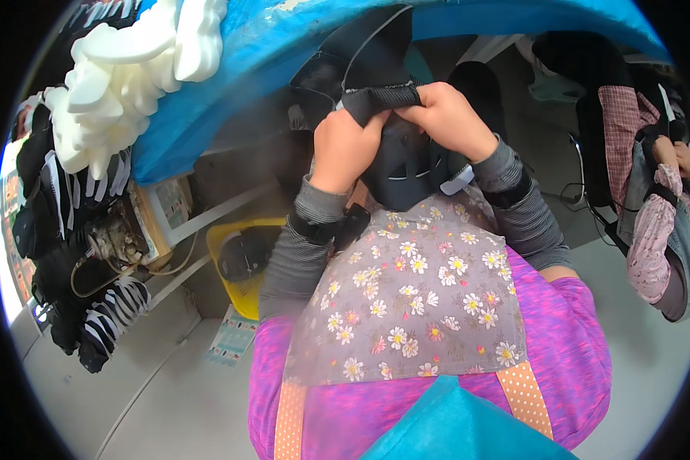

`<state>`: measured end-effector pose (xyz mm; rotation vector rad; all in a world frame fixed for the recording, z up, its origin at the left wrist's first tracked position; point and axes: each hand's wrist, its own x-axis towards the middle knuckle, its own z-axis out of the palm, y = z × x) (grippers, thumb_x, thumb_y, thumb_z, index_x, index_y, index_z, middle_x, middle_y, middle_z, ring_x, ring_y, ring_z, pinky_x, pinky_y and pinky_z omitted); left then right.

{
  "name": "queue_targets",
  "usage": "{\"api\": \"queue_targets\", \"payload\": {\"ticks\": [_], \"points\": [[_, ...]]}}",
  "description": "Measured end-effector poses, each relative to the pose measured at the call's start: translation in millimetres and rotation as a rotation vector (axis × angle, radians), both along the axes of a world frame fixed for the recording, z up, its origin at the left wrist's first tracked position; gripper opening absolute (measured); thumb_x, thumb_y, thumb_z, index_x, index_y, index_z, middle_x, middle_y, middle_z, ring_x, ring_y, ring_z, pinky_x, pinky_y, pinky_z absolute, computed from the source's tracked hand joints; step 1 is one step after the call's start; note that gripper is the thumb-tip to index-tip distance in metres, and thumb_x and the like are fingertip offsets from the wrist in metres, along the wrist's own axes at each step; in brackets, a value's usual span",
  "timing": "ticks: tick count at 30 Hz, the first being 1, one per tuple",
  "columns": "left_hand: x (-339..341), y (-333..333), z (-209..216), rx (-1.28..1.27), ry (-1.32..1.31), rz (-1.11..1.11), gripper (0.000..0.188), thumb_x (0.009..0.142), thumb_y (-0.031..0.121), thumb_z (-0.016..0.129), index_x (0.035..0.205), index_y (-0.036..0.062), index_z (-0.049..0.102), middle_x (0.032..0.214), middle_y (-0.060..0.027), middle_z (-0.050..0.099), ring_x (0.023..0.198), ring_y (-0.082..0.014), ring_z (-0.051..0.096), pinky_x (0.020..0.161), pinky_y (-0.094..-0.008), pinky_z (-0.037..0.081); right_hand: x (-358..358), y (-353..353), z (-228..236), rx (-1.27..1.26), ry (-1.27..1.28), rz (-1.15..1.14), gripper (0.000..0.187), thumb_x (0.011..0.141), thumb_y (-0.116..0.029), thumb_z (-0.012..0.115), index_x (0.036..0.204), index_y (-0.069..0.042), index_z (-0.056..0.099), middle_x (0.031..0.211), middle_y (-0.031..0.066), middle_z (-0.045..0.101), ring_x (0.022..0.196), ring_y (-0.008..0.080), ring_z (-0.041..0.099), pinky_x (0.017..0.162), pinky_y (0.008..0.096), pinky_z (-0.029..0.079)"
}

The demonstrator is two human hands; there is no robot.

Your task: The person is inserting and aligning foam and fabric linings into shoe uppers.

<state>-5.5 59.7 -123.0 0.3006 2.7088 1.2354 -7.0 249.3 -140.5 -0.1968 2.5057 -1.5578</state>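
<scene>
A black sewn fabric piece (379, 54) with a pale seam line is in front of me, hanging over the edge of the blue-covered surface. My left hand (346, 149) grips its folded ribbed part (387, 98) from the left, fingers closed. From the right, my right hand (454, 123) pinches the same ribbed part, thumb towards the other thumb. Below the hands, over my lap, the darker black portion (399, 172) hangs, with slits or straps on it. A small whitish strip (458, 181) shows beside it. The fingertips are partly hidden by the fabric.
White foam shapes (123, 84) are heaped on the blue cover (276, 46) at the far left. Black and white strips (119, 310) hang below. A yellow basket (221, 264) holding something dark stands left of me. A co-worker's patterned sleeve (652, 245) is at the right.
</scene>
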Motion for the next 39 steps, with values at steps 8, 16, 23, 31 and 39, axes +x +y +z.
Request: {"api": "queue_targets", "payload": {"ticks": [8, 16, 23, 31, 39], "points": [[-20.5, -5.4, -24.9, 0.056, -0.283, -0.041, 0.03, 0.088, 0.028, 0.067, 0.113, 0.0106, 0.071, 0.103, -0.0125, 0.074, 0.095, -0.027, 0.068, 0.083, -0.0359, 0.052, -5.2, 1.7, -31.0, -0.249, -0.381, 0.0, 0.017, 0.088, -0.016, 0.067, 0.09, 0.0, 0.074, 0.068, -0.0007, 0.062, 0.064, 0.0077, 0.055, 0.061, 0.0238, 0.046], [-5.8, -15.7, -8.4, 0.194, -0.114, -0.011, 0.025, 0.088, 0.023, 0.07, 0.108, 0.009, 0.074, 0.097, -0.0112, 0.075, 0.09, -0.0278, 0.071, 0.08, -0.0345, 0.053, 6.5, -10.2, -9.1, -0.221, 0.006, -0.052, 0.023, 0.088, -0.019, 0.069, 0.096, 0.003, 0.071, 0.067, 0.0132, 0.066, 0.059, 0.0158, 0.059, 0.063, 0.0317, 0.05], [-11.7, -10.9, -22.5, 0.23, -0.195, -0.011, 0.025, 0.089, 0.024, 0.07, 0.109, 0.009, 0.074, 0.1, -0.0095, 0.075, 0.092, -0.0236, 0.071, 0.082, -0.0327, 0.052, 2.6, -6.9, -14.4, -0.217, -0.174, -0.061, 0.023, 0.088, -0.019, 0.069, 0.092, 0.003, 0.072, 0.064, 0.0046, 0.059, 0.058, 0.0112, 0.052, 0.057, 0.0274, 0.044], [-9.5, -5.1, -25.0, 0.426, -0.253, -0.02, 0.026, 0.09, 0.012, 0.068, 0.113, -0.0016, 0.069, 0.106, -0.0062, 0.072, 0.096, -0.0137, 0.064, 0.087, -0.028, 0.049, 1.5, -8.6, -21.9, -0.329, -0.239, -0.067, 0.026, 0.087, -0.019, 0.07, 0.093, 0.006, 0.072, 0.064, 0.0095, 0.063, 0.059, 0.0112, 0.054, 0.06, 0.029, 0.047], [5.8, -3.0, -9.3, 0.221, -0.102, 0.045, 0.024, 0.087, 0.014, 0.071, 0.105, -0.0016, 0.072, 0.095, -0.01, 0.076, 0.085, -0.0144, 0.07, 0.077, -0.0303, 0.053, 7.8, -3.3, -33.2, -0.203, -0.043, 0.004, 0.015, 0.09, -0.007, 0.065, 0.096, 0.006, 0.07, 0.075, 0.0021, 0.066, 0.068, 0.0063, 0.055, 0.061, 0.0242, 0.045]]}}
